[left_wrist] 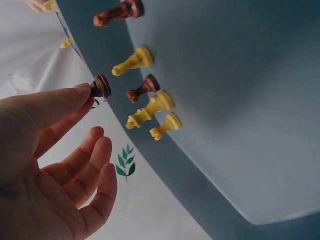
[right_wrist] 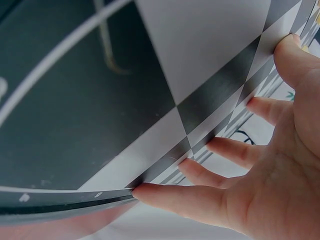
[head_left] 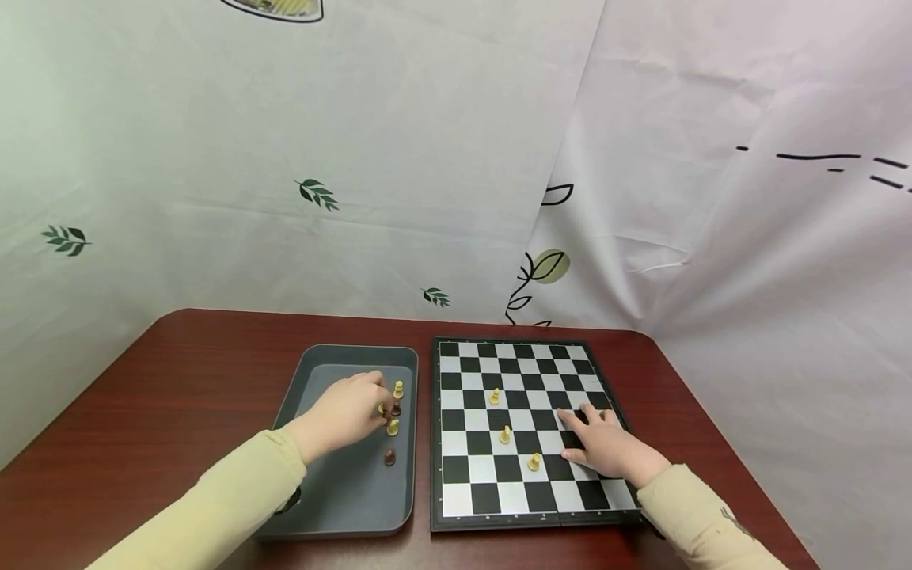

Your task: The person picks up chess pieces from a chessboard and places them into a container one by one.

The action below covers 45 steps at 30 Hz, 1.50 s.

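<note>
My left hand (head_left: 349, 412) is over the grey tray (head_left: 342, 511), pinching a dark brown chess piece (left_wrist: 102, 86) between thumb and forefinger. Only the round base of that piece shows; its top is hidden by the fingertips. Close by in the tray stand several yellow and brown chess pieces, among them a yellow one (left_wrist: 134, 61) and a brown one (left_wrist: 143, 89). My right hand (head_left: 606, 447) rests with spread fingers on the right side of the black-and-white chessboard (head_left: 488, 497), holding nothing.
Three yellow pieces stand on the board: one farther back (head_left: 495, 397), a middle one (head_left: 505, 435) and a nearer one (head_left: 534, 462). Tray and board lie side by side on a reddish-brown table (head_left: 185, 380). A white printed cloth (head_left: 427, 158) hangs behind.
</note>
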Motion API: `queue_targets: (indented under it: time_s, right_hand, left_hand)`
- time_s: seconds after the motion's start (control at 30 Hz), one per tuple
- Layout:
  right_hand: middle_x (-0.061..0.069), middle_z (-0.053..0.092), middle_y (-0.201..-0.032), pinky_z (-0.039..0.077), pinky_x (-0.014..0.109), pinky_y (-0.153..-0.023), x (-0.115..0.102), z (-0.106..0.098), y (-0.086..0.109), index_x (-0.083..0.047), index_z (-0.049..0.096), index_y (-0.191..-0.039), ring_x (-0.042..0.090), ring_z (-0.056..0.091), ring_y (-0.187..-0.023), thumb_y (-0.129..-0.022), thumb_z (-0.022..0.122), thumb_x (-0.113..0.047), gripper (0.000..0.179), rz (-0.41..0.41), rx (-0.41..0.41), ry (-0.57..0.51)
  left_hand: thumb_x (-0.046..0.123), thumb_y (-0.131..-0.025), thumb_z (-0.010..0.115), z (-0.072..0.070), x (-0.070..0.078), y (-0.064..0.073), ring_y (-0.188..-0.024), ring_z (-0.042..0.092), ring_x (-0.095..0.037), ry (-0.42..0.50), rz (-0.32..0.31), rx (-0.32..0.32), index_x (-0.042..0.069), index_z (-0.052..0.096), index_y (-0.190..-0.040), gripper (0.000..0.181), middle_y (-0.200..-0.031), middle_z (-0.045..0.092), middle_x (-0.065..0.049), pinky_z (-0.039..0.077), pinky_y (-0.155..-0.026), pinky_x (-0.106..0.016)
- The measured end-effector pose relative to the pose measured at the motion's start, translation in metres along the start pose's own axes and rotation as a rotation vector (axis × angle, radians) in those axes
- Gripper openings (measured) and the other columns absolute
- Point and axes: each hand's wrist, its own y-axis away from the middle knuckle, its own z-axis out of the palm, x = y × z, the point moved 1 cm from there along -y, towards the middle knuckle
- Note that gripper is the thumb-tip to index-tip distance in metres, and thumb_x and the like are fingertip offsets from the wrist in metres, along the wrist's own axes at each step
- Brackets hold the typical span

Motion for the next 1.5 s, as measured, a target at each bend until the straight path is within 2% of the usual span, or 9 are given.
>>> queue_targets:
  time_s: [0.2,0.47,0.67,1.1,1.5]
  right_hand:
    - [0.032,0.038,-0.135,0.046,0.057,-0.084,0.001,0.001,0.000,-0.006,0.045,-0.137,0.059,0.036,-0.118,-0.086,0.065,-0.036,0.062,-0.005,0.005,-0.002]
    - [0.033,0.038,-0.134,0.046,0.058,-0.084,0.001,0.001,0.001,-0.006,0.045,-0.137,0.059,0.037,-0.117,-0.087,0.064,-0.036,0.062,-0.017,0.011,0.007]
    - [0.033,0.038,-0.135,0.046,0.057,-0.084,0.000,0.001,0.001,-0.006,0.045,-0.138,0.059,0.037,-0.118,-0.087,0.064,-0.035,0.061,-0.018,0.009,0.002]
    - [0.033,0.038,-0.133,0.045,0.058,-0.085,0.000,0.000,0.001,-0.005,0.045,-0.137,0.058,0.038,-0.115,-0.087,0.064,-0.034,0.061,-0.026,0.019,0.009]
    - [0.033,0.038,-0.133,0.045,0.058,-0.085,0.000,0.000,0.001,-0.005,0.045,-0.137,0.059,0.038,-0.115,-0.087,0.064,-0.034,0.061,-0.029,0.020,0.007]
  left_hand:
    - [0.008,-0.072,0.080,0.008,-0.007,0.003,-0.070,0.051,-0.012,0.006,-0.014,-0.004,0.020,0.067,-0.072,0.017,-0.079,0.053,0.003,0.044,-0.059,-0.027]
    - [0.010,-0.071,0.080,0.017,-0.011,0.005,-0.068,0.052,-0.013,-0.010,-0.003,0.018,0.020,0.066,-0.071,0.017,-0.078,0.054,0.004,0.043,-0.058,-0.029]
    - [0.010,-0.071,0.081,0.024,-0.014,0.004,-0.069,0.054,-0.014,-0.018,-0.007,0.006,0.019,0.067,-0.071,0.016,-0.077,0.054,0.003,0.045,-0.058,-0.030]
    - [0.010,-0.070,0.081,0.032,-0.017,0.003,-0.068,0.055,-0.015,-0.026,-0.015,-0.007,0.018,0.066,-0.068,0.017,-0.076,0.055,0.003,0.046,-0.058,-0.032]
    - [0.009,-0.070,0.081,0.033,-0.017,0.005,-0.067,0.055,-0.014,-0.010,-0.009,-0.010,0.017,0.066,-0.067,0.017,-0.074,0.055,0.003,0.045,-0.058,-0.031]
